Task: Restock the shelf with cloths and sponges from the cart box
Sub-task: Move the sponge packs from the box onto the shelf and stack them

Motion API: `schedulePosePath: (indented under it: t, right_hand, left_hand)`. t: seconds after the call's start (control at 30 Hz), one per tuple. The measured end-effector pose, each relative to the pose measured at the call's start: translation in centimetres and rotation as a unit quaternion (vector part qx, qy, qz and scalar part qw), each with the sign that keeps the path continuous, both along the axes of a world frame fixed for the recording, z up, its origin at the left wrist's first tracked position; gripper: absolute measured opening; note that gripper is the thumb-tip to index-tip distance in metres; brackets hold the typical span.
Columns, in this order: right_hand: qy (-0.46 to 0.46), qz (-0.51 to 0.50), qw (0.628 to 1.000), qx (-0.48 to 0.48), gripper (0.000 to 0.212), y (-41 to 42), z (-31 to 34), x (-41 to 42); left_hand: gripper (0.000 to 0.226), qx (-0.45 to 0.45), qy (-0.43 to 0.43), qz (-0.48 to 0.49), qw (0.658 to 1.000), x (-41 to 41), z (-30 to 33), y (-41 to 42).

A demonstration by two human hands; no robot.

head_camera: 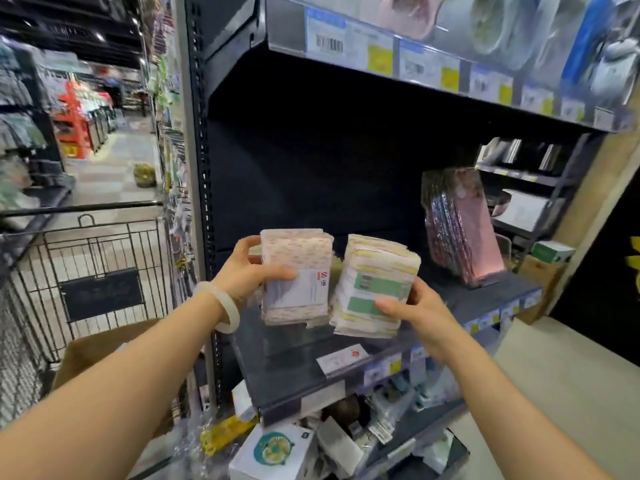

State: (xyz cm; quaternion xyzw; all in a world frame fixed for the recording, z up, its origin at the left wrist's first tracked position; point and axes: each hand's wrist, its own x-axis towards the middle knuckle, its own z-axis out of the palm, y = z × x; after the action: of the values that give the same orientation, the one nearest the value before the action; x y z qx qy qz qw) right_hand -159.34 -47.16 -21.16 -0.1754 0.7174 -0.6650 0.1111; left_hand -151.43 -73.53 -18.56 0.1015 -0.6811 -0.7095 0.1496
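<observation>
My left hand [251, 270] grips a pinkish-white pack of cloths [294, 275] with a white label, held upright over the dark shelf [294, 375]. My right hand [412, 306] grips a second pack of cloths [375, 285], yellow and white with green labels, just to the right of the first. Both packs hover above the shelf's left half, side by side and nearly touching. A pink pack in shiny wrap [462, 230] leans upright further right on the same shelf. The brown cart box [104, 351] sits low at the left, under my left forearm.
A black wire cart [100, 271] stands at the left beside the shelf upright [204, 202]. An upper shelf with price tags [415, 60] overhangs. Below the shelf lie boxed goods [277, 448]. A store aisle runs back on the left.
</observation>
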Motion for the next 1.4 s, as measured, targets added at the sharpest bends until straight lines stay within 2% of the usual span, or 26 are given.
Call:
schedulePosePath:
  t: [0.13,0.27,0.4,0.5,0.57,0.63,0.67,0.7,0.87,0.97,1.17,1.3,1.4]
  right_hand:
    - [-0.03,0.014,0.999,-0.021,0.066,-1.1,-1.3,-3.2]
    - [-0.045,0.051,0.998,0.0,0.066,-2.1,-2.3,-5.3]
    - [-0.041,0.093,0.994,0.029,0.065,-3.2,-2.2,-7.3]
    - [-0.039,0.132,0.989,0.061,0.057,-4.0,-2.3,-8.4]
    - [-0.037,0.148,0.984,0.087,0.057,-4.2,-2.6,-9.1]
    - [-0.031,0.159,0.98,0.118,0.063,-4.3,-3.0,-9.8]
    - [-0.028,0.163,0.978,0.13,0.066,-4.4,-3.2,-10.1]
    - [-0.026,0.167,0.976,0.137,0.068,-4.4,-3.3,-10.5]
    - [-0.023,0.188,0.971,0.146,0.064,-4.4,-3.7,-11.9]
    - [-0.024,0.201,0.968,0.147,0.068,-4.2,-4.0,-12.3]
    - [-0.024,0.219,0.966,0.133,0.093,-3.9,-4.5,-12.4]
    - [-0.023,0.225,0.966,0.125,0.096,-3.8,-4.6,-12.4]
    - [-0.023,0.225,0.966,0.127,0.091,-3.8,-4.5,-12.3]
  left_hand:
    - [0.1,-0.032,-0.044,0.003,0.999,-2.3,-0.8,-1.9]
    - [0.079,-0.077,-0.05,0.025,0.995,-3.2,-2.1,-2.7]
    - [0.103,-0.105,-0.052,0.015,0.993,-4.7,-2.9,-3.1]
    - [0.101,-0.159,-0.084,0.008,0.984,-5.6,-3.3,-3.0]
    - [0.096,-0.273,-0.153,0.04,0.949,-5.9,-3.7,-3.1]
    - [0.097,-0.438,-0.247,0.075,0.861,-6.3,-4.5,-3.6]
    - [0.099,-0.487,-0.267,0.084,0.827,-6.5,-4.8,-3.7]
    - [0.101,-0.511,-0.273,0.087,0.81,-6.8,-5.0,-3.7]
    - [0.098,-0.565,-0.263,0.07,0.779,-7.7,-4.9,-2.5]
    - [0.098,-0.566,-0.26,0.09,0.777,-7.9,-4.9,-2.4]
    - [0.09,-0.567,-0.247,0.103,0.779,-7.9,-4.8,-2.4]
    - [0.092,-0.584,-0.244,0.107,0.767,-7.8,-4.8,-2.6]
    - [0.092,-0.58,-0.229,0.114,0.773,-7.6,-4.8,-2.7]
